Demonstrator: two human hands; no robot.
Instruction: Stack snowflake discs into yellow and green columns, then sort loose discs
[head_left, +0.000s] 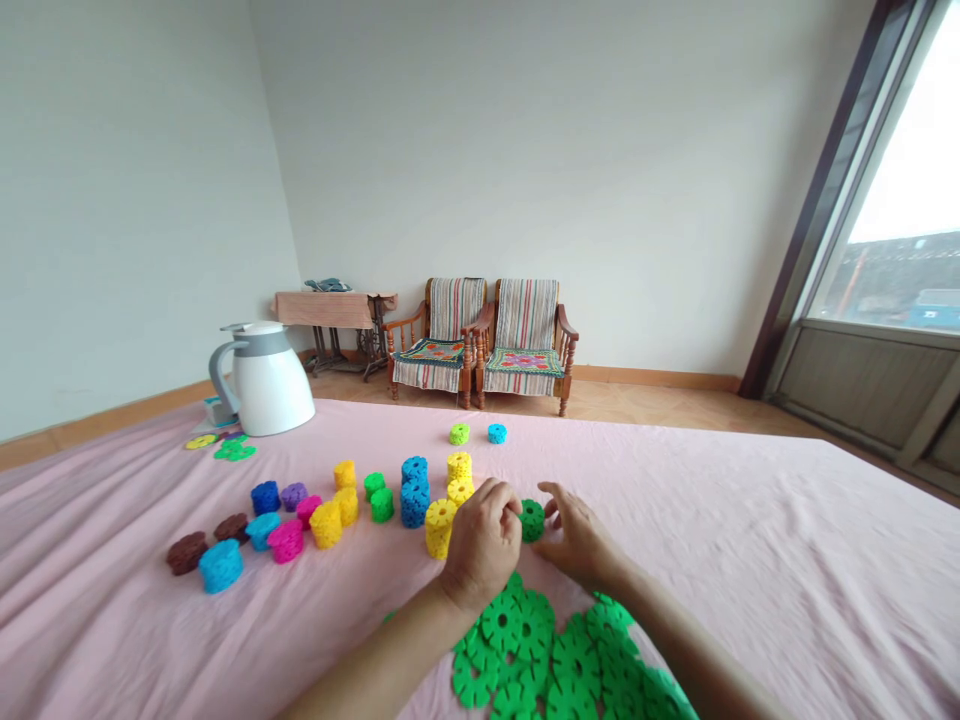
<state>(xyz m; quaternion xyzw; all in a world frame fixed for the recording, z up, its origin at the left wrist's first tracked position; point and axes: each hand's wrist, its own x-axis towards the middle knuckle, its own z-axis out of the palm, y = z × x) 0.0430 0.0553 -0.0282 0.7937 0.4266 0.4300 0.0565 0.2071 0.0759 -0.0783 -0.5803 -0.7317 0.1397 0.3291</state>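
A short stack of dark green snowflake discs (532, 521) stands on the pink cloth between my hands. My left hand (484, 545) is closed at its left side, fingers curled in; whatever they hold, if anything, is hidden. At the right of the stack is my right hand (583, 540), thumb and fingers apart, fingertips close to the discs; whether they touch it I cannot tell. Below both hands spreads a heap of loose green discs (576, 655), partly covered by my right forearm. Just left of my left hand rise stacks of yellow discs (439, 528), partly hidden by it.
Stacks of blue (414, 503), pink (286, 541), light blue (221, 566) and brown discs (187, 552) stand to the left. Farther back are a white jug (271, 385), loose green discs (235, 449) and small lime (459, 434) and blue stacks (496, 433). Two wooden chairs (529, 340) stand beyond the table.
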